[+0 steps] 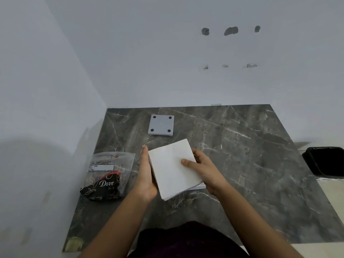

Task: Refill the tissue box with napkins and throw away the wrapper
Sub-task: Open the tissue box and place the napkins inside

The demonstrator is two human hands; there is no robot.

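A thick white stack of napkins is held tilted above the dark marble table. My left hand presses flat against its left side. My right hand grips its right side with the thumb on top. A white edge, possibly the tissue box, shows just under the stack's lower right corner; most of it is hidden. The empty plastic wrapper, clear with a black and red print, lies crumpled on the table to the left of my left hand.
A square white panel with four dark round feet lies flat near the back of the table. A black bin stands on the floor past the table's right edge. Walls close the back and left sides.
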